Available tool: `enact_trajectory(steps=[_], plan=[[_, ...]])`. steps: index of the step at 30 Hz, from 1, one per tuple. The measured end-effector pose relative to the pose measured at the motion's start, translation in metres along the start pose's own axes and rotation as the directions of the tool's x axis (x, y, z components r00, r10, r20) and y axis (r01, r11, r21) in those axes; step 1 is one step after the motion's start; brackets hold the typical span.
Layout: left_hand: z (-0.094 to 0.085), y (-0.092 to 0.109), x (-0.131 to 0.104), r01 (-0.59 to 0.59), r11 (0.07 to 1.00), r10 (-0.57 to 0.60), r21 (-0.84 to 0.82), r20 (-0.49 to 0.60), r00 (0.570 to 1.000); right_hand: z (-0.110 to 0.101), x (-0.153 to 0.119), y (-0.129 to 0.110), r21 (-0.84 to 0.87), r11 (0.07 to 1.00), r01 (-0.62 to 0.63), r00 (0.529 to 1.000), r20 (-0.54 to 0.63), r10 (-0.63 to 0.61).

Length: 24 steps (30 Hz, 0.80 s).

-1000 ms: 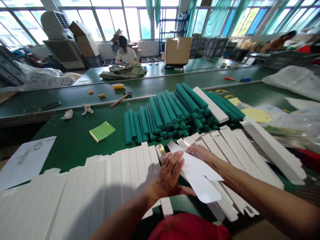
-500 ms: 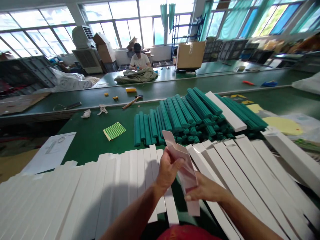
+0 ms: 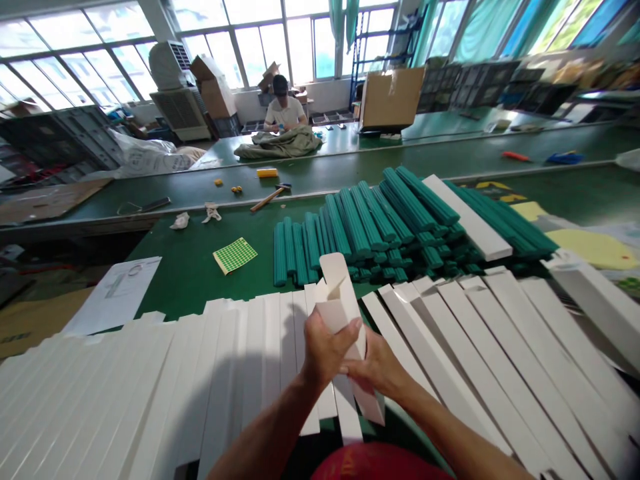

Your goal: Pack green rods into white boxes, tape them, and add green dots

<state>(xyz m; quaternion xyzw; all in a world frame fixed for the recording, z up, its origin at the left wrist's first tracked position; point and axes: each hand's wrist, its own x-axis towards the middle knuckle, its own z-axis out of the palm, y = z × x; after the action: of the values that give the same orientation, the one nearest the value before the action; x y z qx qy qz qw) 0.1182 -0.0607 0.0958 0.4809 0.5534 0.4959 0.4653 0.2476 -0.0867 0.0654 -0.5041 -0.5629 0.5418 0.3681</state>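
A long white cardboard box [image 3: 356, 313] is held between my hands, tilted, its far end open with the flaps standing up. My left hand [image 3: 325, 343] wraps round its left side near the open end, thumb across the front. Lower on the right, my right hand [image 3: 376, 363] grips the same box, fingers partly hidden behind it. Beneath and to the left lies a row of flat white boxes [image 3: 220, 373]. More long white boxes [image 3: 465, 360] lie side by side to the right. Beyond them are stacked green ribbed bundles [image 3: 355, 223].
A sheet of green dot stickers [image 3: 235, 255] and a printed paper [image 3: 117, 293] lie on the left. Behind are a hammer [image 3: 270, 198] and a yellow roll [image 3: 267, 173]. A person [image 3: 285, 110] sits at the far bench near a large carton [image 3: 393, 100].
The box in my hands has turned and its flattened end has opened into a square mouth. My right hand has moved up and left along it, closer to my left hand.
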Motion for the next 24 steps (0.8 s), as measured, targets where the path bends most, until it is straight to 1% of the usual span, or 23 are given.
enact_trajectory(steps=[1,3,4,5,6,7,8,9,10,11,12,13,14,15,16,17,18,19,20,22,24], plan=[[-0.005,0.001,0.001,-0.015,1.0,0.015,-0.006,-0.021,1.0,-0.001,0.002,0.002,0.003,1.0,-0.003,1.0,0.02,0.003],[-0.016,0.004,0.003,-0.064,0.998,0.064,-0.002,-0.075,0.995,-0.005,0.005,0.01,0.055,0.998,0.009,0.986,0.166,-0.018],[-0.021,0.007,0.004,-0.081,0.996,0.083,0.02,-0.123,0.989,-0.009,0.007,0.016,0.092,0.996,0.004,0.974,0.226,-0.025],[-0.027,0.009,0.004,-0.09,0.995,0.098,0.05,-0.178,0.979,-0.013,0.009,0.023,0.116,0.993,-0.009,0.974,0.228,-0.018],[-0.031,0.011,0.004,-0.092,0.992,0.109,0.082,-0.235,0.966,-0.018,0.012,0.032,0.105,0.994,-0.027,0.988,0.152,0.01],[-0.034,0.013,0.004,-0.091,0.99,0.119,0.112,-0.284,0.951,-0.023,0.016,0.04,0.065,0.997,-0.05,0.999,0.009,0.049],[-0.035,0.014,0.003,-0.089,0.986,0.13,0.14,-0.319,0.939,-0.028,0.021,0.048,0.01,0.997,-0.082,0.984,-0.16,0.082],[-0.035,0.014,0.001,-0.093,0.983,0.144,0.161,-0.342,0.929,-0.033,0.028,0.054,-0.049,0.992,-0.117,0.946,-0.31,0.096],[-0.032,0.012,0.0,-0.105,0.978,0.162,0.179,-0.341,0.926,-0.038,0.035,0.056,-0.105,0.984,-0.142,0.906,-0.414,0.087],[-0.029,0.01,-0.002,-0.123,0.973,0.183,0.198,-0.322,0.929,-0.044,0.044,0.054,-0.141,0.978,-0.151,0.878,-0.474,0.067],[-0.024,0.007,-0.004,-0.147,0.966,0.206,0.213,-0.292,0.934,-0.05,0.054,0.048,-0.182,0.974,-0.135,0.862,-0.507,0.025],[-0.018,0.003,-0.005,-0.176,0.959,0.232,0.221,-0.259,0.938,-0.056,0.064,0.039,-0.256,0.962,-0.096,0.85,-0.525,-0.055],[-0.013,0.0,-0.006,-0.209,0.953,0.259,0.22,-0.232,0.938,-0.062,0.075,0.026,-0.384,0.922,-0.053,0.831,-0.528,-0.172],[-0.008,-0.004,-0.007,-0.236,0.949,0.28,0.21,-0.212,0.936,-0.069,0.086,0.013,-0.546,0.838,-0.018,0.811,-0.498,-0.307],[-0.004,-0.007,-0.007,-0.256,0.947,0.293,0.194,-0.199,0.935,-0.074,0.097,0.0,-0.71,0.704,-0.001,0.792,-0.43,-0.433],[-0.001,-0.01,-0.006,-0.268,0.947,0.301,0.177,-0.198,0.933,-0.08,0.107,-0.012,-0.842,0.539,-0.001,0.785,-0.334,-0.521],[0.001,-0.012,-0.006,-0.276,0.947,0.306,0.166,-0.196,0.932,-0.085,0.116,-0.02,-0.925,0.38,-0.011,0.796,-0.238,-0.557],[0.002,-0.013,-0.005,-0.281,0.946,0.309,0.162,-0.188,0.932,-0.09,0.125,-0.026,-0.965,0.262,-0.024,0.82,-0.169,-0.548],[0.002,-0.014,-0.005,-0.282,0.946,0.308,0.162,-0.171,0.936,-0.095,0.133,-0.029,-0.984,0.178,-0.028,0.846,-0.118,-0.52],[0.003,-0.015,-0.005,-0.279,0.948,0.299,0.154,-0.125,0.946,-0.102,0.147,-0.028,-0.997,0.077,0.0,0.886,-0.036,-0.462],[0.004,-0.017,-0.005,-0.251,0.96,0.261,0.123,-0.073,0.963,-0.106,0.157,-0.028,-0.998,0.009,0.068,0.896,0.057,-0.44]])
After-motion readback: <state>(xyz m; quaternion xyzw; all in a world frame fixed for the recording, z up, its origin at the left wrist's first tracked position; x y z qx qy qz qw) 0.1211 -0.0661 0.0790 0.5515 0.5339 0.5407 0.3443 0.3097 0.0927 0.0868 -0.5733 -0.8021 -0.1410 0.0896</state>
